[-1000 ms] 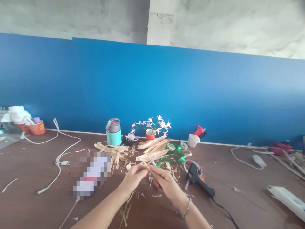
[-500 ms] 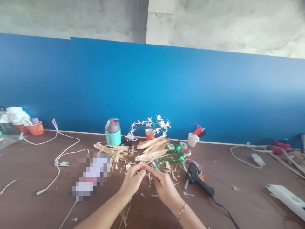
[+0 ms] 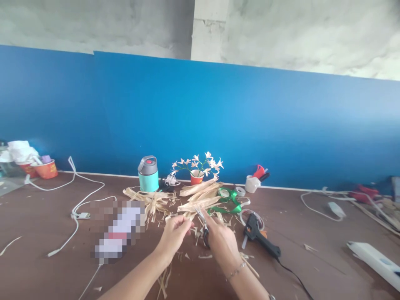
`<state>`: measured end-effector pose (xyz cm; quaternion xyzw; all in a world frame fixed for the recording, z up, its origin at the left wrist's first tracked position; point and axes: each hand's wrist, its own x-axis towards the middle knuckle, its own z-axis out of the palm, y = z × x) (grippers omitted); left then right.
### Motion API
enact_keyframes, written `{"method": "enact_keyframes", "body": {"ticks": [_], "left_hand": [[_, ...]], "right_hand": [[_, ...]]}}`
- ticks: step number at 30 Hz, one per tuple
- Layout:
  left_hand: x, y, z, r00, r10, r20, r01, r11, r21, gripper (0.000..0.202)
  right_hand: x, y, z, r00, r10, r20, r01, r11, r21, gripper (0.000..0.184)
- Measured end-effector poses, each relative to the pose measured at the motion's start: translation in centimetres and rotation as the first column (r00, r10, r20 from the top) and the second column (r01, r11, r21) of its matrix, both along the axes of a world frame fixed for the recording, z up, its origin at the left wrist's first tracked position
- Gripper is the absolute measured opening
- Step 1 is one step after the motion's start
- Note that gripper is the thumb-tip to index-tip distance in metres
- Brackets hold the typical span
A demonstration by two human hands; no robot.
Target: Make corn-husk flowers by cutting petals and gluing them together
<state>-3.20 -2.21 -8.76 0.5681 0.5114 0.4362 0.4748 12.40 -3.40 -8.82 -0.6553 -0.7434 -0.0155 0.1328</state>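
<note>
At lower centre of frame, the right hand [image 3: 223, 241] holds scissors [image 3: 206, 237] aimed upward; the left hand [image 3: 175, 233] curls just beside, whether gripping anything I cannot tell. Safe snipping likely keeps it off the blades [image 3: 200, 213].

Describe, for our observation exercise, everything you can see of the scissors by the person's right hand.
The scissors have slim, shiny, metal-looking blades and a dark handle loop, perhaps plastic. The right hand holds them and hides the rest of the handle. The tips point forward and slightly left, towards the pale, husk-like strips. The blades are too small to tell how far they are parted, or whether they touch the strips.
</note>
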Motion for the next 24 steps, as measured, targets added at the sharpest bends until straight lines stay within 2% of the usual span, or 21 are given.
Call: {"method": "enact_keyframes", "body": {"ticks": [2,5,10,12,17,24], "left_hand": [[-0.4,0.5,-0.4,0.994,-0.009,-0.111,0.014,0.999,0.047,0.026],[-1.1,1.2,-0.8,0.956,0.034,-0.292,0.024,0.981,0.192,0.030],[-2.7,1.8,-0.6,0.835,0.171,-0.524,0.083,0.901,0.425,0.029],[-3.2,2.0,-0.6,0.788,0.221,-0.575,0.094,0.879,0.467,0.026],[-3.8,2.6,-1.3,0.717,0.239,-0.655,0.139,0.872,0.470,0.020],[-3.9,2.9,-2.2,0.748,0.177,-0.640,0.153,0.892,0.426,0.012]], "right_hand": [[0.6,0.3,-0.1,0.998,-0.008,-0.060,0.012,0.998,0.069,0.060],[1.0,0.5,-0.5,0.988,0.017,-0.154,0.012,0.982,0.189,0.052],[1.5,0.9,-1.7,0.972,0.022,-0.234,0.051,0.951,0.304,0.041],[2.0,1.3,-2.3,0.973,0.007,-0.230,0.063,0.954,0.294,0.041],[2.9,1.9,-3.2,0.988,-0.099,-0.118,0.116,0.982,0.149,0.062],[3.2,2.2,-3.7,0.986,-0.167,-0.020,0.168,0.980,0.106,0.064]]}}
